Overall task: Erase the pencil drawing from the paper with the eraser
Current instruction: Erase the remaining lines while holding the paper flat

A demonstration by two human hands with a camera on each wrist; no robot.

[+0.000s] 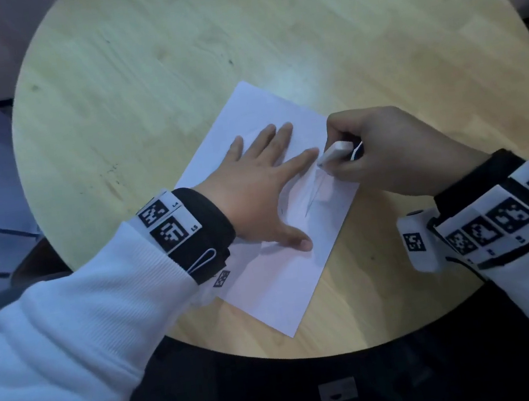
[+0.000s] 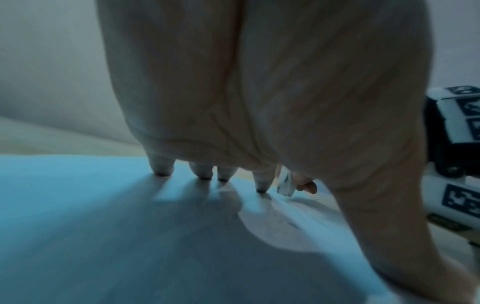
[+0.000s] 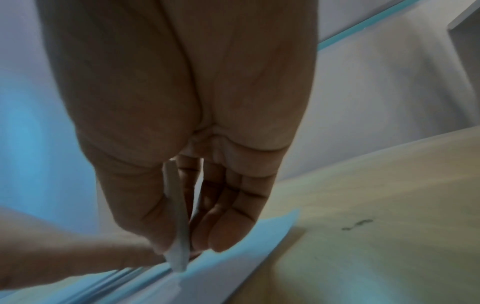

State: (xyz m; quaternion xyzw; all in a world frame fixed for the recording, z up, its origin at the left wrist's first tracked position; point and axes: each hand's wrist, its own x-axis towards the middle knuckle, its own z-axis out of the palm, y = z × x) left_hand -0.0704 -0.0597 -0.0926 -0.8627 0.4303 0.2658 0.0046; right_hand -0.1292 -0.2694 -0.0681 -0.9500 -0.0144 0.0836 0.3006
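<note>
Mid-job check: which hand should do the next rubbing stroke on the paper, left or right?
Right. The right hand already grips the eraser, its tip at the paper beside the faint pencil lines. The left hand lies flat, fingers spread, pinning the sheet.

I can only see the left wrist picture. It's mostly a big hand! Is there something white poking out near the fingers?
Observer: Yes. In the head view it is a small white rectangular eraser, and the right hand pinches it.
Operator: What is the big hand doing?
Observer: The left hand lies flat, fingers spread, on a white sheet of paper.
Operator: Where is the paper?
Observer: On a round light wooden table, turned at a slant.
Operator: Is the drawing gone?
Observer: No, faint pencil lines remain below the eraser.
</note>
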